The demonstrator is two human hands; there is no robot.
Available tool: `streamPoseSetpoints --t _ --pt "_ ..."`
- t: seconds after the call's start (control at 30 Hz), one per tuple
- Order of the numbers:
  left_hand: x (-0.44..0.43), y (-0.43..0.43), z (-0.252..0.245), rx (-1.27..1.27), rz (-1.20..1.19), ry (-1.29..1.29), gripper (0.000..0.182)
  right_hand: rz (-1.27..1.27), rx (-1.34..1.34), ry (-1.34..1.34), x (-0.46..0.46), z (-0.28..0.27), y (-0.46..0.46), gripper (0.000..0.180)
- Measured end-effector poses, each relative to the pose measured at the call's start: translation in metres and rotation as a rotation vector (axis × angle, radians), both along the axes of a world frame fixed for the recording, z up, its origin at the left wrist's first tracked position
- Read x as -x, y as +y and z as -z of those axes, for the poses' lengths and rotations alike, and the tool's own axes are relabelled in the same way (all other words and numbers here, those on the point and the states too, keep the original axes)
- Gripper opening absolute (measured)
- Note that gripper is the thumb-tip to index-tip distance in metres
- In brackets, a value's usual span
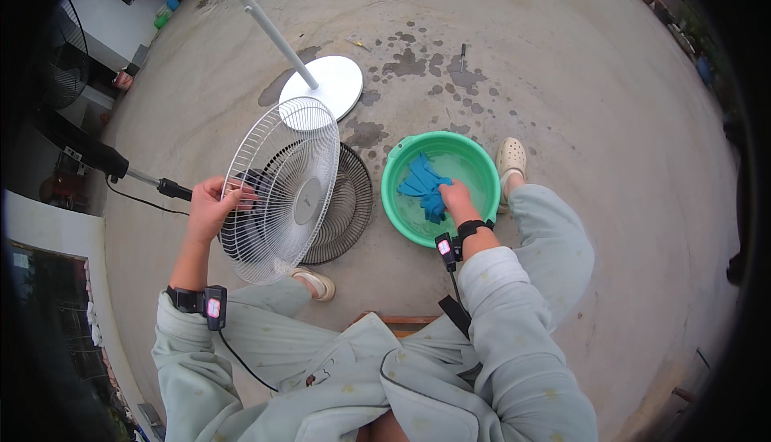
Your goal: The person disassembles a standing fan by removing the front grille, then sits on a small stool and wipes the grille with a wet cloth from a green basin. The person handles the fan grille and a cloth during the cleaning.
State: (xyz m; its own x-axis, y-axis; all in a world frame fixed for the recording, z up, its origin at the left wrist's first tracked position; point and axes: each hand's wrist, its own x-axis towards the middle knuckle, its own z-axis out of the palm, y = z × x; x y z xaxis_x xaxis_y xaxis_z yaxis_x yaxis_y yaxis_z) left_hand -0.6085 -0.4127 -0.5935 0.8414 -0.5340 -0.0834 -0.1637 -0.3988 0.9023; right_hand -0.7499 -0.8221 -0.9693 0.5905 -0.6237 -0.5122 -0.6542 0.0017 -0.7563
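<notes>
My left hand grips the rim of a white wire fan grille, which it holds up at a tilt. Behind the grille, a black fan grille rests near the base of the black fan on the left, partly hidden. My right hand clutches a blue cloth inside a green plastic basin. Cloudy water stands in the basin, and part of the cloth is in it. The basin sits on the concrete between my two feet, nearer the right one.
A white round fan base with its upright pole stands ahead. Farther off lie a black-handled screwdriver and a yellow-handled tool, among wet patches. At left is a black fan with its cord. A wooden stool is beneath me.
</notes>
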Motion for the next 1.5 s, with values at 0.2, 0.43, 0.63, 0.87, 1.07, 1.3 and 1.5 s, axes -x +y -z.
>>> streamPoseSetpoints --t 0.2,0.43,0.63,0.87,1.07,1.3,1.5 --pt "0.007 -0.023 0.018 0.289 -0.022 0.111 0.019 0.054 0.269 0.051 0.015 -0.037 -0.02 0.051" --pt "-0.014 -0.041 0.106 0.424 -0.247 0.343 0.025 0.193 0.291 0.019 0.03 -0.047 -0.053 0.058" --pt "-0.029 -0.035 0.138 0.385 -0.353 0.424 0.029 -0.173 0.381 0.156 0.019 -0.021 -0.045 0.061" --pt "-0.017 -0.032 0.132 0.215 -0.429 0.533 0.017 -0.562 0.719 0.374 0.01 0.012 -0.021 0.086" --pt "-0.023 -0.038 0.148 -0.042 -0.458 0.385 0.02 -0.242 0.406 0.149 -0.001 0.047 -0.037 0.046" --pt "-0.035 -0.058 0.142 0.067 -0.411 0.356 0.018 -0.246 0.231 -0.329 -0.042 -0.071 0.025 0.029" --pt "-0.033 -0.063 0.139 0.089 -0.421 0.341 0.018 -0.288 0.511 -0.557 -0.073 -0.137 0.125 0.046"
